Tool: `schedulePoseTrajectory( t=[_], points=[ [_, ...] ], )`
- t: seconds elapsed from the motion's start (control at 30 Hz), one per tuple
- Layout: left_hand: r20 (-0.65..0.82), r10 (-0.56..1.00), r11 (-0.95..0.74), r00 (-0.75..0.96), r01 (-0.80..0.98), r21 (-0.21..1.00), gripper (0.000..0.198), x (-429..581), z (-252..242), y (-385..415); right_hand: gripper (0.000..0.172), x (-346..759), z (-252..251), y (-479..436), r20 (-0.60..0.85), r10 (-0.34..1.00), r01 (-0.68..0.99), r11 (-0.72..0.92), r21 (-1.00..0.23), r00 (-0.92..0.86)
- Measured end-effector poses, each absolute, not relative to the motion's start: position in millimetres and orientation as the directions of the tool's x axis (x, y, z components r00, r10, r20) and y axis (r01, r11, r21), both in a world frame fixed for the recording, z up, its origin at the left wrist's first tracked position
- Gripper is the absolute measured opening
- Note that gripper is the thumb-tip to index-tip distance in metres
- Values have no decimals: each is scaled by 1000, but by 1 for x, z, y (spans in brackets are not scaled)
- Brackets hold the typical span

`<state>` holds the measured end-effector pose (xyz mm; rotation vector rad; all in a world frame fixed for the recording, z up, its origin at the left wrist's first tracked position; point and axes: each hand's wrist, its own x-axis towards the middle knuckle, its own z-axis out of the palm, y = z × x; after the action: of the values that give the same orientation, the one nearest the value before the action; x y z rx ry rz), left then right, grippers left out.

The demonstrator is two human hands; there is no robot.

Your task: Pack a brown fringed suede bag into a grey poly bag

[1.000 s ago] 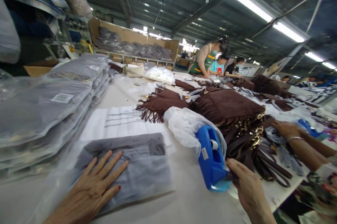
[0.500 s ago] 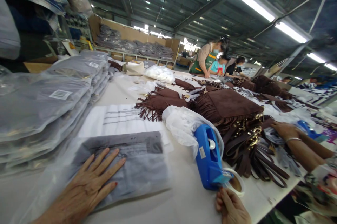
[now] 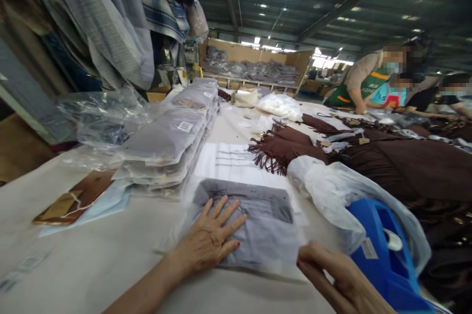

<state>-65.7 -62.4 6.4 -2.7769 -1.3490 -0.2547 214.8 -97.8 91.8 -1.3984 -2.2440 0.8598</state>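
My left hand lies flat, fingers spread, on a clear bag holding a folded grey garment on the white table. To its right, my right hand reaches the bag's near right corner with thumb and fingers drawn together; whatever they pinch is too small to make out. A blue tape dispenser stands just right of that hand. Behind the bag lies a white printed sheet.
A stack of bagged grey garments sits left of the bag, with a brown flat item nearer the left edge. A crumpled white plastic bag and brown fringed pieces fill the right. Other people work at the far end.
My right hand has left the tape dispenser's front and come across to the bag's right corner. The view has swung left. My left hand stays flat on the bag.
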Motion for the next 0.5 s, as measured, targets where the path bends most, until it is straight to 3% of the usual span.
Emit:
schedulePoseTrajectory(
  t=[0.1, 0.23, 0.4, 0.5],
  points=[
    [179, 781, -616, 598, 785, 68, 61, -66, 6, -64, 28, 195, 99, -47, -145, 782, 693, 429, -579, -606],
    [208, 783, -612, 586, 785, 97, 65, -66, 5, -65, 22, 182, 82, -2, -246, 735, 726, 450, -520, -632],
    [227, 782, -614, 581, 780, 121, 66, -66, 5, -64, 16, 176, 62, 24, -345, 784, 819, 331, -469, -515],
    [205, 791, -606, 577, 786, 125, 68, -67, 6, -63, 23, 186, 60, 33, -317, 879, 903, 236, -359, -356]
  ],
)
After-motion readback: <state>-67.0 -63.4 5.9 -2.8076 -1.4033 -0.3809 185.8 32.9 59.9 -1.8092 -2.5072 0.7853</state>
